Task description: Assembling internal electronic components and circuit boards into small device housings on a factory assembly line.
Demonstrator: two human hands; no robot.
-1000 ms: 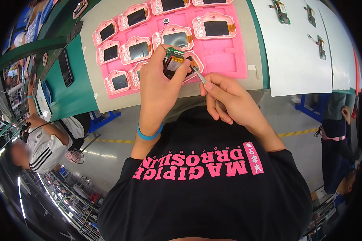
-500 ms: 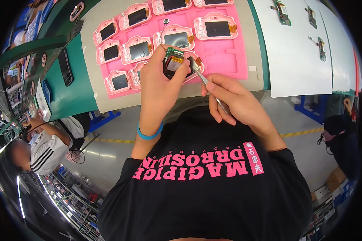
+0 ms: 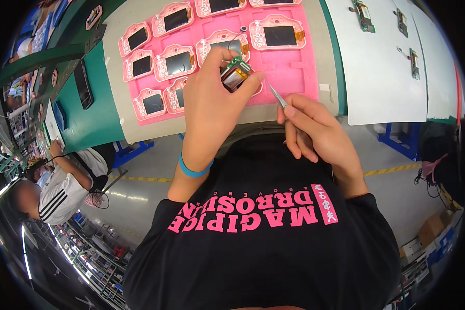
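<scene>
**Small module in the left hand, tweezers in the right, above the pink tray**

We note the left hand (image 3: 212, 98) raised over the near edge of the pink foam tray (image 3: 289, 72); its thumb and fingers are closed around a small electronic module (image 3: 236, 75) with a green board and a silvery, orange-edged part; a thin black wire runs up from it to a small round piece over the tray; a blue wristband (image 3: 194, 169) sits on that wrist. The right hand (image 3: 315, 132) pinches slim metal tweezers (image 3: 277, 96), tip pointing up-left, just beside the module but apart from it. The tray holds pink frames with dark screens (image 3: 180, 62); it lies on a grey mat (image 3: 150, 126); green circuit boards (image 3: 363, 13) rest on white sheets to the right; another person in a striped white shirt (image 3: 62, 188) works at the left.
</scene>
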